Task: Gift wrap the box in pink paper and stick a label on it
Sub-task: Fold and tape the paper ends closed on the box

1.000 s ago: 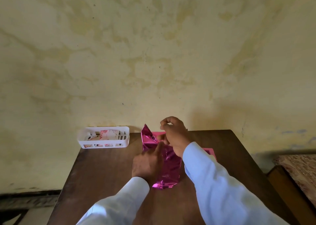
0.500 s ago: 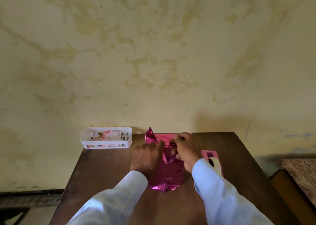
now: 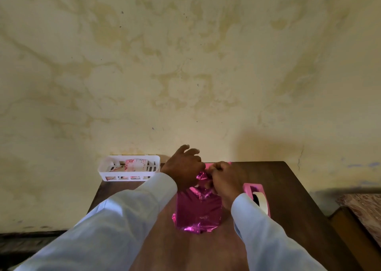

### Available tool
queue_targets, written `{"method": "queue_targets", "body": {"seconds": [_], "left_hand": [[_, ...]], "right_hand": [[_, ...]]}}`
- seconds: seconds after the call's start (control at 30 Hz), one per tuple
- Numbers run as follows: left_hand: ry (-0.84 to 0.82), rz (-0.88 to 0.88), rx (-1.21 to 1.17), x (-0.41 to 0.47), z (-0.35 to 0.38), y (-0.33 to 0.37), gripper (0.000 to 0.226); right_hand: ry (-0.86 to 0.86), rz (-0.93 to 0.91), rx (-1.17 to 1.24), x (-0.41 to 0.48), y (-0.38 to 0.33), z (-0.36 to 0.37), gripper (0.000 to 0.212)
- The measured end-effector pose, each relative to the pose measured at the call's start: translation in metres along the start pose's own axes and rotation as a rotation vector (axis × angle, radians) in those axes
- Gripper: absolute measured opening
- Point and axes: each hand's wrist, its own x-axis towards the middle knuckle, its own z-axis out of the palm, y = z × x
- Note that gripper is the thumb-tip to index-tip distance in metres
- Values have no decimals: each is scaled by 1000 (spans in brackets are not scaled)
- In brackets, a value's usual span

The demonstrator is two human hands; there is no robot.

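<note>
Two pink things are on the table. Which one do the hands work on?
The shiny wrapped box in the middle: the right hand pinches its crumpled far end, the left hand beside it. The tape dispenser, to its right, has no hand on it.

Loose, creased pale blue sleeves [image 3: 115,219] cover my arms to the wrists; my left hand [image 3: 182,167] and right hand [image 3: 224,180] are bare.

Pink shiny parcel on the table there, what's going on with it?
A person is gift-wrapping in pink paper on a wooden table. The right hand pinches the crumpled paper at its far end; the left hand is beside it, fingers lifted. A pink tape dispenser sits to the right. No label shows yet.
</note>
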Motion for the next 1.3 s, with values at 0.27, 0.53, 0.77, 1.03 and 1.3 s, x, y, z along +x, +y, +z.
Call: {"method": "queue_targets", "body": {"seconds": [0.27,0.53,0.77,1.03,1.3], "left_hand": [[221,41,-79,-19,32,-5,9],[360,-14,-122,-29,41,5,18],[376,-34,-189,-31,40,9,28],[380,-37,-213,-33,39,12,22],[376,-75,-220,-34,45,15,22]], "right_hand": [[-30,25,46,0,1,-4,14],[-25,27,78,-4,1,-5,14],[-13,-15,41,-8,2,-1,16],[5,-31,42,-5,8,1,16],[8,-28,75,-5,12,-3,11]]}}
